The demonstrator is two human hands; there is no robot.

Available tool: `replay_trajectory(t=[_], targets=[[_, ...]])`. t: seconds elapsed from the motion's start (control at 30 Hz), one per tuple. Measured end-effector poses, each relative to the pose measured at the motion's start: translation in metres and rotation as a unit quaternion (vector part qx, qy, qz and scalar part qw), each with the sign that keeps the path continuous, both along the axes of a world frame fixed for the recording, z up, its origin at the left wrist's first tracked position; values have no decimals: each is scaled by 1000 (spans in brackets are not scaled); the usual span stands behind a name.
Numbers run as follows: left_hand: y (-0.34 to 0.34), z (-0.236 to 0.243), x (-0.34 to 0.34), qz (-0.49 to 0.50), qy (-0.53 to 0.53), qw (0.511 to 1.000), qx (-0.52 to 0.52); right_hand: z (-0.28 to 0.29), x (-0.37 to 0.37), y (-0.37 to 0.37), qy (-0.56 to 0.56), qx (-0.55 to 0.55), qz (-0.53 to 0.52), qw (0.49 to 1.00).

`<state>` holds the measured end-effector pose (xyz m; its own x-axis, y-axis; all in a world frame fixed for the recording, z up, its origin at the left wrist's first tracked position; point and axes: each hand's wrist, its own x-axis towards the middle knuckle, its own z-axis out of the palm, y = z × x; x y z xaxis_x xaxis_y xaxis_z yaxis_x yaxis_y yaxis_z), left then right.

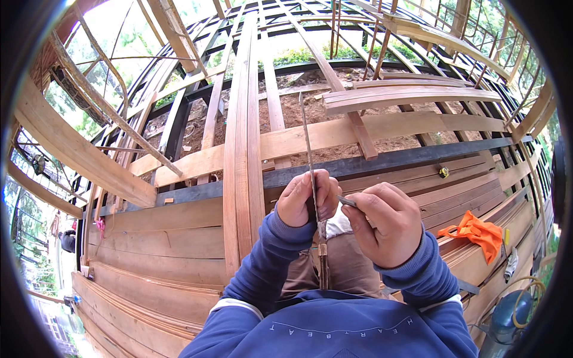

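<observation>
A long, thin, mottled grey-brown rod [308,146] runs up from my lap to well beyond my hands. My left hand [295,203] is closed around it near mid-length. Just to its right, my right hand [388,224] pinches a small grey piece [347,201], its tip close to the rod and left fingers; I cannot tell whether they touch. The lower end of the rod, which looks wrapped or thicker [324,259], lies over my brown trousers [367,271].
Wooden planks [155,238] and slats [245,137] lie over a dark steel frame [412,152] above soil, with rusty bars at both sides. On the right are a yellow tape measure [443,172], an orange cloth [477,235] and a blue-grey cylinder [507,313]. A dark shape sits far left.
</observation>
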<state>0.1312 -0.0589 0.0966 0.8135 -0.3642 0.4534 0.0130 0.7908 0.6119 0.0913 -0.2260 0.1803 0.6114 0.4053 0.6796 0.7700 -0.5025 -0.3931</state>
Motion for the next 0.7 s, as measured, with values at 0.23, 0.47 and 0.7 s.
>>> replay_trajectory(t=[0.23, 0.47, 0.7], targets=[[2, -7, 3, -10, 1, 1000, -4, -2, 1, 0, 2, -3, 6, 1000], [4, -6, 3, -27, 4, 1000, -8, -3, 1, 1, -1, 1, 10, 1000], [-6, 3, -6, 32, 12, 998, 47, 4, 2, -1, -21, -5, 0, 1000]])
